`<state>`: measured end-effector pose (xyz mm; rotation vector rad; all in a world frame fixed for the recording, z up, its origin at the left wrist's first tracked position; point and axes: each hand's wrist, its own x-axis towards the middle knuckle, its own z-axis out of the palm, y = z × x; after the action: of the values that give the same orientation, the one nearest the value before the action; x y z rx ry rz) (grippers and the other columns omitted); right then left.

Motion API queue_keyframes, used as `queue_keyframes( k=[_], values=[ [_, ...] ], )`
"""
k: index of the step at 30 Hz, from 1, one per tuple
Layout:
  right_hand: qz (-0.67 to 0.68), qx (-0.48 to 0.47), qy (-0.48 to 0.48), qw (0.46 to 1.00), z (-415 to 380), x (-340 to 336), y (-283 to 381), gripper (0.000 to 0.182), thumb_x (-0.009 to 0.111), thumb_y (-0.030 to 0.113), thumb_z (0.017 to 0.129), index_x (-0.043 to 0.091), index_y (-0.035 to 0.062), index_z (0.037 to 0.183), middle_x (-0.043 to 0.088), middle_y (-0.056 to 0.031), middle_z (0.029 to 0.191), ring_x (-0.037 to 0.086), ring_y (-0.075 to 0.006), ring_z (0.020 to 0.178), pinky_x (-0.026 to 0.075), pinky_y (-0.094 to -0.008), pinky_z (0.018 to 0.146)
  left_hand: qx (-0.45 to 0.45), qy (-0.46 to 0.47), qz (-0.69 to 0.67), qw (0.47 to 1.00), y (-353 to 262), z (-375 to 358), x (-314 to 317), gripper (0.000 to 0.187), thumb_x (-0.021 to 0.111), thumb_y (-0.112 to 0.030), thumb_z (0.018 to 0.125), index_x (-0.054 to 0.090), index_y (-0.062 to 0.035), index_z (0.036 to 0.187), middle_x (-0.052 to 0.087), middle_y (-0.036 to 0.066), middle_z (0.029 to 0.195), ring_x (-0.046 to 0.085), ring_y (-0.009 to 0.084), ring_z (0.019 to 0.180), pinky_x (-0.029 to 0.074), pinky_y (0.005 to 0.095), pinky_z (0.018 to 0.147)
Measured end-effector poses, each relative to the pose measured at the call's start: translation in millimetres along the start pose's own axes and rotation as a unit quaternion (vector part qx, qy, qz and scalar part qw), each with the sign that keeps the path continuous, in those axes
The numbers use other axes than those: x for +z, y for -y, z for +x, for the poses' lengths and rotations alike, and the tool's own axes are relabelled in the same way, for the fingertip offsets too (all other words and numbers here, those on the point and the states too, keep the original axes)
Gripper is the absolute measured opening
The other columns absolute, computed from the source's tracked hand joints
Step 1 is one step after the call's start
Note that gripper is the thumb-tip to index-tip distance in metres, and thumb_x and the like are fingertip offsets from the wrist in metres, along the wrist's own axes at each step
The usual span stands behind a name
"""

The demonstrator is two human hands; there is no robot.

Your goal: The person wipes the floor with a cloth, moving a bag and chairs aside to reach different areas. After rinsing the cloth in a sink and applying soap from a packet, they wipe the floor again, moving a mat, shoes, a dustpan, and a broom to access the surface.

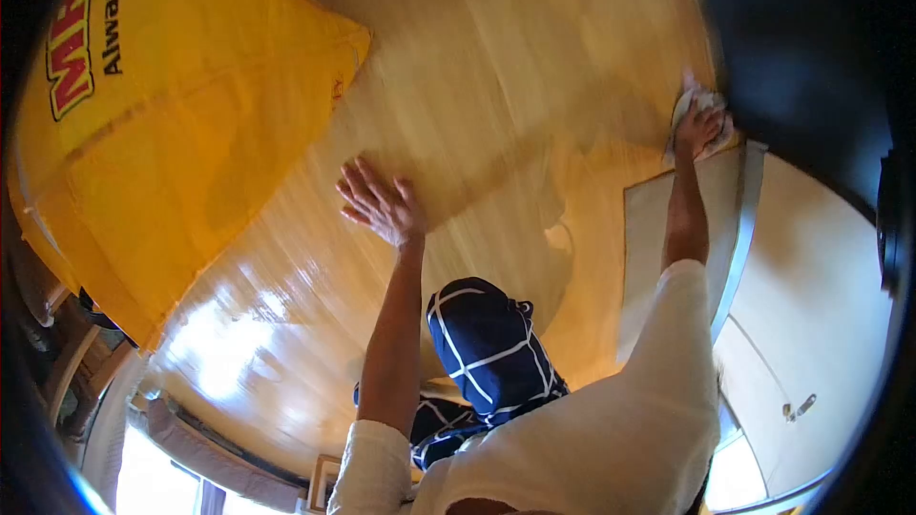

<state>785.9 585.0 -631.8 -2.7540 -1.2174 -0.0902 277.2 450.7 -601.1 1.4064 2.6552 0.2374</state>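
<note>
My right hand (701, 129) presses a whitish cloth (704, 100) against the wooden floor (496, 57), close to where the boards meet a dark surface. The fingers are bent over the cloth, and part of it bunches out around them. On the left, my left hand (380, 205) lies flat with its fingers spread, palm down on the bare boards. Nothing is held in it. Between my arms a knee in dark blue cloth with white lines (491, 348) is bent beneath me.
A large yellow sheet or bag with printed lettering (210, 124) spreads over the left side. Below my right hand lies a grey flat panel or mat (677, 219), next to a white door (801, 305) with a handle. A dark panel (792, 29) borders the floor at upper right.
</note>
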Motion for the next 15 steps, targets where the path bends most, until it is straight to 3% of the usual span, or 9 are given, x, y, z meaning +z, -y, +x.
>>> queue_keyframes(
  k=[1,3,4,7,8,10,12,15],
  values=[
    [-0.038,0.111,-0.017,0.993,-10.1,4.7,4.8,0.066,0.037,0.054,0.088,0.030,0.0080,0.135,0.031,-0.0189,0.137,0.032,-0.0365,0.123,0.026,-0.0551,0.097,0.005,-0.004,0.010,1.000,7.4,-1.8,2.4,0.061,0.036,-0.046,0.088,0.023,-0.0184,0.140,0.018,0.006,0.147,0.012,0.0311,0.135,0.008,0.0583,0.104],
    [-0.115,-0.134,-0.086,0.980,-71.5,27.0,4.2,0.072,0.034,0.060,0.085,0.027,0.0107,0.137,0.027,-0.0177,0.139,0.031,-0.0370,0.122,0.026,-0.0570,0.096,0.002,-0.024,0.009,1.000,6.8,-2.6,9.5,0.061,0.036,-0.047,0.088,0.023,-0.0204,0.141,0.018,0.005,0.146,0.013,0.0282,0.135,0.008,0.0575,0.104],
    [-0.153,-0.255,-0.127,0.946,-79.1,31.4,3.5,0.075,0.032,0.063,0.084,0.026,0.0120,0.138,0.025,-0.0172,0.140,0.030,-0.0372,0.122,0.026,-0.0580,0.095,0.003,-0.025,-0.009,1.000,2.3,-2.9,6.5,0.060,0.038,-0.044,0.088,0.023,-0.0194,0.140,0.019,0.006,0.146,0.014,0.0294,0.135,0.009,0.0583,0.103],
    [-0.212,-0.084,-0.024,0.973,-47.5,4.4,-7.1,0.080,0.035,0.068,0.080,0.025,0.0144,0.138,0.026,-0.0183,0.140,0.032,-0.0350,0.121,0.027,-0.0577,0.093,0.010,-0.021,0.008,1.000,3.3,-2.6,7.6,0.061,0.038,-0.043,0.087,0.023,-0.0174,0.140,0.018,0.007,0.146,0.013,0.0311,0.135,0.009,0.0593,0.103],
    [-0.069,-0.030,-0.045,0.996,-18.8,1.8,-1.1,0.084,0.038,0.071,0.077,0.027,0.0146,0.138,0.027,-0.0158,0.139,0.034,-0.0345,0.119,0.029,-0.0593,0.090,0.014,-0.028,0.005,1.000,4.5,-3.5,8.7,0.062,0.038,-0.043,0.087,0.022,-0.0163,0.141,0.017,0.008,0.146,0.012,0.0326,0.135,0.009,0.0600,0.102],
    [-0.006,0.022,0.100,0.995,39.4,-7.8,73.3,0.075,0.041,0.063,0.081,0.033,0.0122,0.135,0.038,-0.0120,0.132,0.039,-0.0277,0.117,0.032,-0.0480,0.092,0.023,-0.034,0.001,0.999,6.7,-3.0,7.2,0.062,0.038,-0.042,0.087,0.021,-0.0166,0.141,0.016,0.008,0.146,0.012,0.0327,0.135,0.009,0.0599,0.102],
    [0.073,-0.097,0.014,0.992,57.2,8.7,157.4,0.069,0.044,0.060,0.080,0.039,0.0122,0.130,0.040,-0.0116,0.130,0.039,-0.0286,0.117,0.029,-0.0500,0.094,0.026,-0.043,-0.010,0.999,3.0,-5.0,6.6,0.063,0.039,-0.042,0.087,0.019,-0.0177,0.141,0.017,0.008,0.147,0.013,0.0331,0.134,0.009,0.0597,0.102],
    [0.205,-0.338,-0.052,0.917,-37.8,14.3,294.0,0.060,0.050,0.054,0.078,0.047,0.0123,0.121,0.043,-0.0112,0.128,0.038,-0.0300,0.119,0.025,-0.0529,0.097,0.031,-0.038,-0.017,0.999,4.7,-6.3,7.2,0.066,0.043,-0.039,0.085,0.018,-0.0154,0.141,0.014,0.010,0.147,0.008,0.0344,0.135,0.005,0.0599,0.103]
  ],
)
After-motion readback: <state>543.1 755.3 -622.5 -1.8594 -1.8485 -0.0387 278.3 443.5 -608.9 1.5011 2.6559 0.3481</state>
